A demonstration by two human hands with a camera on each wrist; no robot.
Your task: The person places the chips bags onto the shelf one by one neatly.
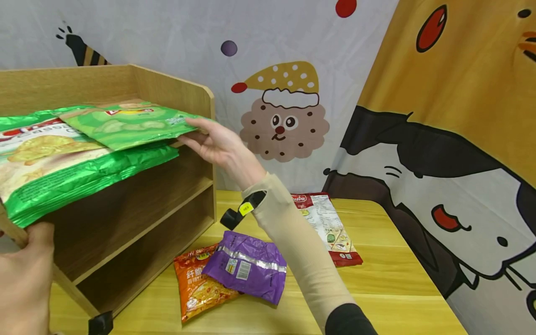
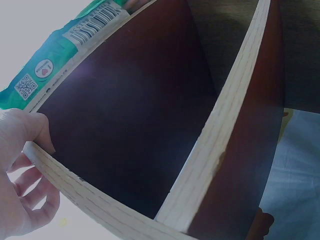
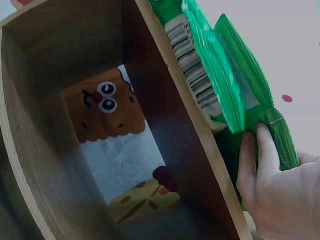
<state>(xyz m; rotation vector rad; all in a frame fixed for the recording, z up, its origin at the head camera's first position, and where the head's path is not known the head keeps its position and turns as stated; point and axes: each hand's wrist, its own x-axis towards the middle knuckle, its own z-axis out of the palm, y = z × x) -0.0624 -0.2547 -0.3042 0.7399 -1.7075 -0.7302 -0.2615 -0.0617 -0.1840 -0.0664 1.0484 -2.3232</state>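
Observation:
On the top shelf of a wooden rack point(image 1: 176, 88) lies a large green chip bag point(image 1: 42, 153) with a cream front, its sealed end jutting past the front edge. A smaller flat green snack bag point(image 1: 134, 125) lies partly over it. My right hand point(image 1: 222, 146) pinches this smaller bag by its right end, beside the rack's right side panel. In the right wrist view, fingers point(image 3: 267, 147) lie against the green wrapper. My left hand point(image 2: 22, 165) grips the front edge of the rack's left side panel, thumb inside and fingers curled outside.
On the yellow wood-grain table point(image 1: 377, 298), a purple bag point(image 1: 251, 265) overlaps an orange snack bag point(image 1: 197, 284) in front of the rack. A red and white packet point(image 1: 335, 223) lies behind my right forearm. A cartoon-printed curtain point(image 1: 284, 42) hangs at the back and right.

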